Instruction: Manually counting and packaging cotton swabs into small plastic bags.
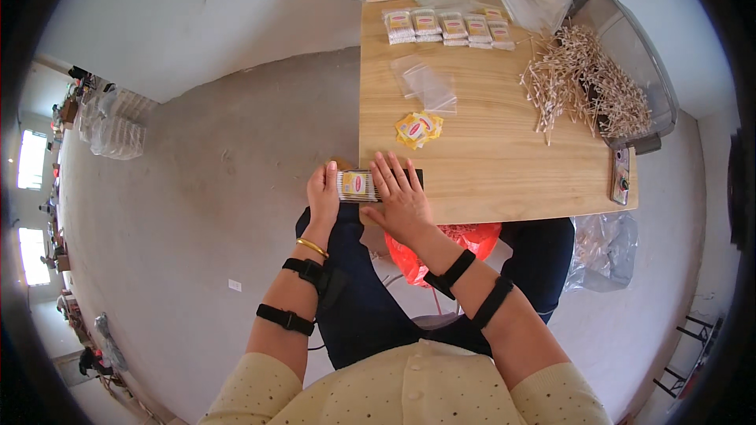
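At the table's near left corner lies a flat pack of cotton swabs with a yellow and white printed label. It juts over the left edge. My left hand is closed on the pack's left end, thumb along its side. My right hand rests palm down over the pack's right end, fingers outstretched and slightly spread. Beneath those fingers shows part of a dark holder. Just beyond is a small heap of yellow printed cards, with clear plastic bags farther off.
Several bagged swab packs stand in a row toward the far end. On the right, a grey translucent bin lies tipped, loose cotton swabs spilling out. A phone sits by the right edge. A red bag hangs below the table.
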`<state>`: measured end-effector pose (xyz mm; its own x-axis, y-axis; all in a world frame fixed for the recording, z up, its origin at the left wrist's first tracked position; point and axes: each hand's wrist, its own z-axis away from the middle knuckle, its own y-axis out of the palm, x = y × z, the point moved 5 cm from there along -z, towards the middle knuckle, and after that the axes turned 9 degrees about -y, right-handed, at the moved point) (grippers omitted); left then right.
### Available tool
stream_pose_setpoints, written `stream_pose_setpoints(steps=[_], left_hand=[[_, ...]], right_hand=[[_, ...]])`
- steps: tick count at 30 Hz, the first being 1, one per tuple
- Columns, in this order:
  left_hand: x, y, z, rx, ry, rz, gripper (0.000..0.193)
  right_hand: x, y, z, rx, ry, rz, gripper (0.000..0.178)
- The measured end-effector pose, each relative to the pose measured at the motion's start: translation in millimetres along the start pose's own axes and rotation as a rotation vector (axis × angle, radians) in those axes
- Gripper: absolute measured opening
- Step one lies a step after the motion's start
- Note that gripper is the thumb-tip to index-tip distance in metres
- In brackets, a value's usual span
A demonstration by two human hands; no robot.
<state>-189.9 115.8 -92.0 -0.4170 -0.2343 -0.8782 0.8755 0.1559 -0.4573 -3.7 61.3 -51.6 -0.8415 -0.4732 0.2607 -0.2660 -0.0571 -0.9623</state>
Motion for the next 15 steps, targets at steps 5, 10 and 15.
stream_pose_setpoints(steps=[5,10,15], left_hand=[[-3.3,-3.1,1.9,0.017,-0.031,0.076,0.044],[9.2,-0.8,-4.4,0.074,-0.079,0.051,0.045],[6.9,3.5,-0.3,-0.051,0.038,0.014,0.043]], right_hand=[[-8.6,1.3,5.8,-0.020,0.071,-0.031,0.096],[-13.6,-5.5,20.2,0.033,0.100,0.074,0.099],[2.0,-0.2,6.3,0.089,0.088,0.110,0.102]])
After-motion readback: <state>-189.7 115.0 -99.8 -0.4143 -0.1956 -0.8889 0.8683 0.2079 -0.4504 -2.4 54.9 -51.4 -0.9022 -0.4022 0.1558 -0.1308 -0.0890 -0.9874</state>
